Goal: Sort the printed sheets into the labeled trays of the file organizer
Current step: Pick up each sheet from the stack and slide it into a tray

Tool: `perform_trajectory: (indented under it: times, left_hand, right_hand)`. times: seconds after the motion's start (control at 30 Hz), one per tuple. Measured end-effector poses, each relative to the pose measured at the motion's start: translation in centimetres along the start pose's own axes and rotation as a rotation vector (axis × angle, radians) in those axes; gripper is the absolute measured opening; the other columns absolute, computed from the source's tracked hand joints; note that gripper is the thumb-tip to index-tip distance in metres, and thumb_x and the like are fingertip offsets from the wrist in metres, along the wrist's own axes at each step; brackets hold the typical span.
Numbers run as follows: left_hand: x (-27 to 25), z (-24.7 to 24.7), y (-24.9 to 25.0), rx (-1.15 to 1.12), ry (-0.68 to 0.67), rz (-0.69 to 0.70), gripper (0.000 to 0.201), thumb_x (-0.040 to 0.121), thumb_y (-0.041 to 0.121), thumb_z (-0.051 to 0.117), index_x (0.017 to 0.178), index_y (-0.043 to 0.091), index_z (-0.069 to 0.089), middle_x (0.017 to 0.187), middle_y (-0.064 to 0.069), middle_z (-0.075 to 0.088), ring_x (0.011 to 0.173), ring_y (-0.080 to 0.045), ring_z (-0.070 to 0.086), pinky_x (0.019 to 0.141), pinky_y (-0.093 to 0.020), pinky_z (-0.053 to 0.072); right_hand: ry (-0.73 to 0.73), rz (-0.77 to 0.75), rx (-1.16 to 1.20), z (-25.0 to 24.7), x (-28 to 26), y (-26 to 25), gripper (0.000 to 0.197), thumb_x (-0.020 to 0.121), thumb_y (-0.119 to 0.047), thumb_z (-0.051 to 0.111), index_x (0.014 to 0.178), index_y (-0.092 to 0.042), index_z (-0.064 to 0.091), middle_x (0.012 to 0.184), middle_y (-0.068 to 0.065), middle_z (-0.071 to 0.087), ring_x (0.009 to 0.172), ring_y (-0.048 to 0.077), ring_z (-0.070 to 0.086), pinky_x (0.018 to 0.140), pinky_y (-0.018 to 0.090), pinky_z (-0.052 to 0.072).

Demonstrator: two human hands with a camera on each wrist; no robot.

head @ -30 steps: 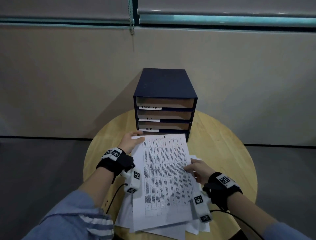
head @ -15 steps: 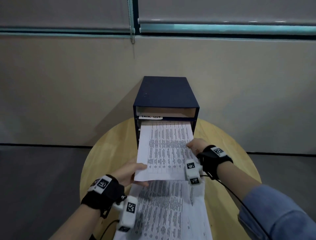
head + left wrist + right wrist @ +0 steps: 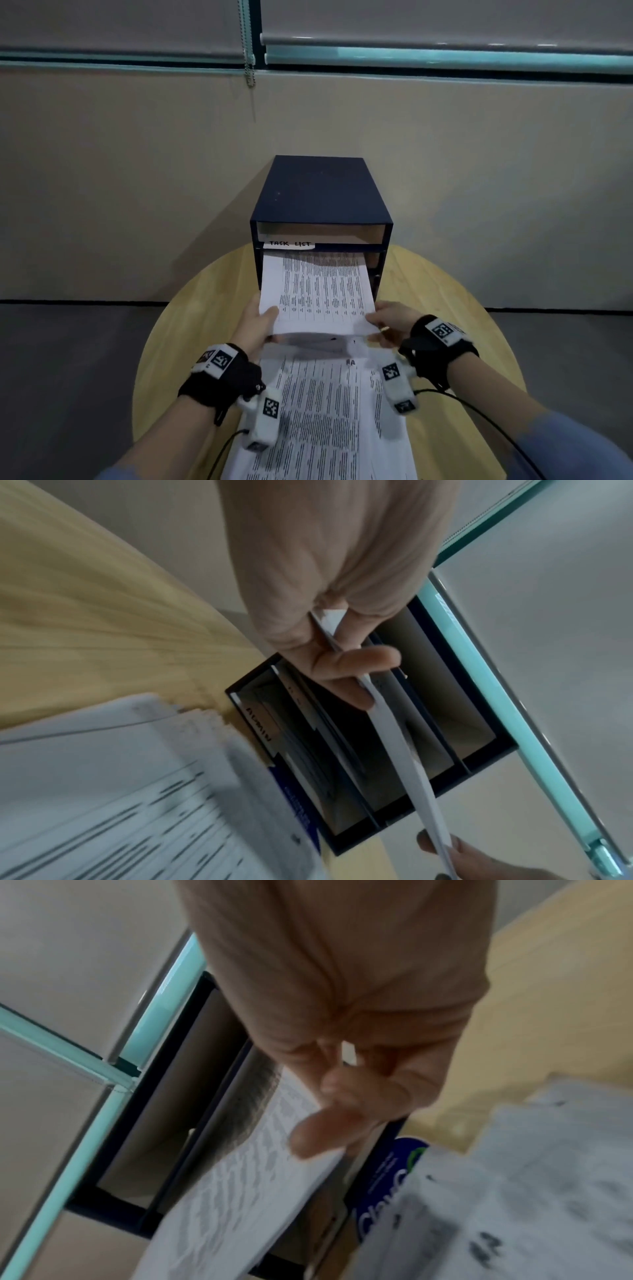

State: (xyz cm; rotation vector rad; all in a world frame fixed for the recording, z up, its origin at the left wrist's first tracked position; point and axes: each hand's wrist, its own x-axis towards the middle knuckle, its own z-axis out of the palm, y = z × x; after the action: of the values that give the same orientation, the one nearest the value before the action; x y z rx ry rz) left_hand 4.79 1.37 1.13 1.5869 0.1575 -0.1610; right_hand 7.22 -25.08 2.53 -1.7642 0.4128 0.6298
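A dark blue file organizer [image 3: 318, 192] stands at the far side of the round wooden table [image 3: 445, 294]; its top tray carries a "TASK LIST" label [image 3: 290, 244]. A printed sheet [image 3: 317, 291] slopes from my hands into the second tray, its far edge inside the slot. My left hand [image 3: 263, 320] pinches the sheet's near left corner, thumb on top. My right hand [image 3: 383, 318] pinches the near right corner. In the left wrist view the sheet [image 3: 404, 756] shows edge-on between the thumb and fingers. In the right wrist view the fingers [image 3: 329, 1123] lie on the printed sheet [image 3: 246, 1177].
A loose pile of printed sheets [image 3: 325, 411] lies on the table between my forearms, reaching the near edge. Beyond the table rise a beige wall [image 3: 120, 188] and a window frame with a blind cord [image 3: 250, 61]. The lower trays are hidden behind the sheet.
I lifted the top sheet off the pile and carried it forward to the organizer. Its far edge has gone into the second tray, and both hands now hold its near corners.
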Motion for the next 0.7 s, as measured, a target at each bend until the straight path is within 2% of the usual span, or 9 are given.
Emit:
perform_trajectory:
  times: [0.07,0.17,0.27,0.33,0.37,0.43,0.53,0.63,0.7]
  left_hand:
    - [1.6,0.4,1.4,-0.111,0.06,-0.015,0.022,0.098,0.009,0.045,0.118,0.019,0.044,0.113,-0.006,0.062,0.079,-0.018,0.061,0.065,-0.028,0.055]
    - [4.3,0.9,3.9,-0.413,0.078,-0.047,0.012,0.095,-0.001,0.048,0.106,0.004,0.048,0.121,-0.015,0.056,0.102,-0.025,0.061,0.103,-0.038,0.046]
    - [6.6,1.1,5.6,-0.519,0.11,-0.06,0.039,0.098,-0.002,0.041,0.136,-0.004,0.036,0.125,-0.017,0.05,0.11,-0.023,0.054,0.116,-0.041,0.03]
    - [7.0,1.4,5.8,-0.386,0.088,-0.061,0.052,0.1,0.005,0.04,0.147,-0.003,0.019,0.137,-0.02,0.047,0.125,-0.027,0.049,0.116,-0.043,0.028]
    - [6.8,1.4,5.7,-0.268,0.073,-0.049,0.05,0.1,0.009,0.041,0.146,-0.003,0.025,0.14,-0.019,0.047,0.129,-0.027,0.047,0.112,-0.043,0.034]
    - [5.8,1.4,4.8,-0.018,0.046,-0.016,0.036,0.1,0.013,0.045,0.134,0.002,0.047,0.124,-0.013,0.059,0.11,-0.024,0.06,0.091,-0.035,0.05]
    - [4.2,0.9,1.4,0.251,0.093,-0.026,0.022,0.098,0.011,0.049,0.113,0.004,0.062,0.099,-0.01,0.068,0.079,-0.02,0.065,0.07,-0.03,0.056]
    - [2.9,0.0,-2.5,0.569,0.147,-0.156,0.023,0.092,0.013,0.054,0.112,0.011,0.063,0.11,-0.009,0.067,0.095,-0.025,0.064,0.086,-0.036,0.055]
    - [1.9,-0.1,-4.1,0.679,0.086,-0.276,0.031,0.091,0.013,0.052,0.122,0.008,0.054,0.124,-0.013,0.059,0.108,-0.03,0.058,0.09,-0.033,0.049]
  right_hand:
    - [0.07,-0.032,0.178,0.3,1.3,-1.6,0.022,0.097,-0.005,0.048,0.118,-0.008,0.051,0.099,0.015,0.061,0.043,0.013,0.063,0.038,0.018,0.046]
    - [0.113,-0.097,0.578,0.7,3.4,-4.3,0.027,0.096,0.001,0.047,0.118,-0.015,0.05,0.096,0.019,0.064,0.063,0.022,0.068,0.051,0.026,0.059]
    - [0.039,-0.206,0.76,1.6,3.9,-6.6,0.02,0.095,0.009,0.041,0.108,0.002,0.055,0.09,0.018,0.063,0.079,0.023,0.06,0.083,0.032,0.055]
    - [0.02,-0.241,0.73,2.1,3.7,-7.1,0.017,0.094,0.011,0.04,0.1,0.004,0.054,0.105,0.018,0.058,0.093,0.026,0.057,0.094,0.04,0.046]
    - [-0.002,-0.243,0.691,2.3,3.4,-7.0,0.019,0.095,0.009,0.041,0.107,0.003,0.054,0.108,0.016,0.058,0.1,0.026,0.058,0.094,0.04,0.046]
    - [-0.021,-0.216,0.577,2.6,2.7,-5.9,0.026,0.098,0.001,0.042,0.121,-0.002,0.052,0.111,0.013,0.062,0.107,0.026,0.059,0.088,0.038,0.048]
    - [0.051,-0.106,0.374,2.9,1.4,-2.6,0.018,0.098,-0.011,0.047,0.11,-0.004,0.058,0.094,0.01,0.067,0.085,0.024,0.064,0.071,0.032,0.052]
    - [0.153,0.058,0.181,3.2,0.6,1.6,0.014,0.096,-0.011,0.05,0.087,-0.004,0.059,0.081,0.011,0.062,0.068,0.022,0.06,0.057,0.03,0.053]
    - [0.198,0.095,-0.037,3.9,0.0,3.8,0.016,0.096,-0.01,0.046,0.088,-0.007,0.059,0.091,0.012,0.063,0.079,0.025,0.063,0.077,0.034,0.055]
